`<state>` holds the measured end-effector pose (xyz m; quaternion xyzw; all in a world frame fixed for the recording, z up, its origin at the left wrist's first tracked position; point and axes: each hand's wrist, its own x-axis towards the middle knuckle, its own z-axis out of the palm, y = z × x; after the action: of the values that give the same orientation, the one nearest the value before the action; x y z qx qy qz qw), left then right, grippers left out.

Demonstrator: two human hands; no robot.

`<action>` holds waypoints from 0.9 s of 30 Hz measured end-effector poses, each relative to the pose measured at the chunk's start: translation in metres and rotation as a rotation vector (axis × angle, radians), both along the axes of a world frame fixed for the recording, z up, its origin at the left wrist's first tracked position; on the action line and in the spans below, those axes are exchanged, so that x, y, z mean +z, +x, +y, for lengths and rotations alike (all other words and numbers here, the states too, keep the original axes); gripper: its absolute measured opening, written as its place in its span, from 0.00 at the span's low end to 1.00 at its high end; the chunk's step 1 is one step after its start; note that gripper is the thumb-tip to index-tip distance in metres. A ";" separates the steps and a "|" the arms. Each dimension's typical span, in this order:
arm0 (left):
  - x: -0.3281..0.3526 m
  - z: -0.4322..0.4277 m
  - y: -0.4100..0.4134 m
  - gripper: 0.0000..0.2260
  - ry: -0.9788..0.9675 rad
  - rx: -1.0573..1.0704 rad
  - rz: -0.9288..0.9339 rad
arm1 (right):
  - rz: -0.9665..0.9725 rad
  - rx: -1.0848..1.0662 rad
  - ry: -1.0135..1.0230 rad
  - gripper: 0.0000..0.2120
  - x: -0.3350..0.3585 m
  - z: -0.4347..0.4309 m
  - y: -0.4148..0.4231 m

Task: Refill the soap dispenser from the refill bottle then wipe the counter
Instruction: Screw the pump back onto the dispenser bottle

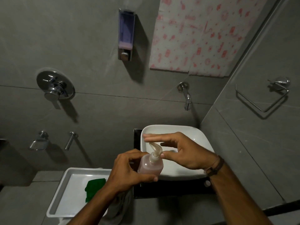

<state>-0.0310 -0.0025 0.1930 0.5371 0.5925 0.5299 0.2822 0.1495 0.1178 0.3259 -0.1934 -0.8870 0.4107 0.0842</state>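
Observation:
My left hand [128,171] grips the body of a clear pump bottle [150,166] with pinkish soap in it, held over the near left rim of the white basin [177,129]. My right hand [181,150] is at the bottle's pump head [155,151], thumb touching its collar and fingers spread above the nozzle. A wall-mounted soap dispenser [126,34], transparent with a chrome base, hangs high on the grey wall, with a little pale soap at its bottom. A green cloth [93,187] lies in a white tray [65,190] at the lower left.
A black counter [170,190] carries the basin. A chrome spout [186,98] juts from the wall above it. A shower mixer [54,86] and two chrome fittings are on the left wall, a towel ring [266,98] on the right wall. A patterned sheet [203,33] covers the upper right.

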 end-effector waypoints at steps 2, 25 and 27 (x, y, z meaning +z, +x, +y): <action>-0.001 0.000 0.000 0.27 -0.014 -0.023 -0.006 | -0.069 0.055 0.030 0.26 0.009 0.004 -0.003; -0.018 0.006 -0.005 0.27 0.086 0.126 -0.028 | 0.173 -0.814 0.517 0.20 -0.037 -0.058 -0.045; -0.021 0.006 -0.005 0.27 0.083 0.130 -0.032 | 0.169 -0.823 0.519 0.22 -0.039 -0.058 -0.047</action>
<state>-0.0364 0.0034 0.1722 0.5002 0.5989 0.5797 0.2344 0.1026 0.0596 0.2873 -0.4663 -0.8003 0.1232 0.3563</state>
